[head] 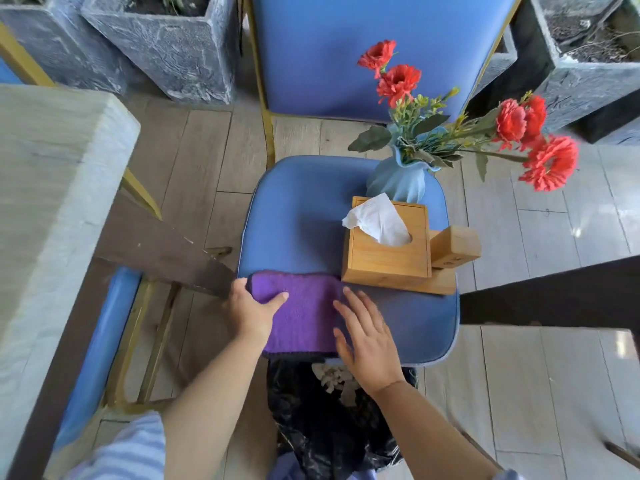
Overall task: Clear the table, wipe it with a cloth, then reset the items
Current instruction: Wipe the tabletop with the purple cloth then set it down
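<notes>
The pale table (52, 168) with its rough, stone-like top fills the left of the view, well apart from the cloth; a blue padded chair (294, 216) with a gilt metal frame stands straight ahead, its smooth rounded seat holding the cleared items.

The purple cloth (304, 306), soft and napped like microfibre, lies folded into a band along the seat's front edge; its long axis runs left to right, and its near hem hangs just over the rim. The left hand (251, 311) is at the cloth's left end, thumb laid over the top and the fingers apparently curled round the edge, so it seems to hold the cloth. The right hand (369, 344) rests flat on the right end, fingers straight and spread, holding nothing.

The table lies to the left of the cloth, so the left hand is the nearer one and looks best placed to carry the cloth across for wiping. Being limp, the cloth will likely unfold and trail once lifted by one end.

Behind the cloth, at the seat's right, a ribbed pale-blue vase (398, 181) holds red flowers (398, 81); a square wooden tissue box (388, 258) stands just in front of it with a white tissue (377, 220) poking out; a small wooden block stand (453, 247) touches the box's right side, near the seat's edge.
</notes>
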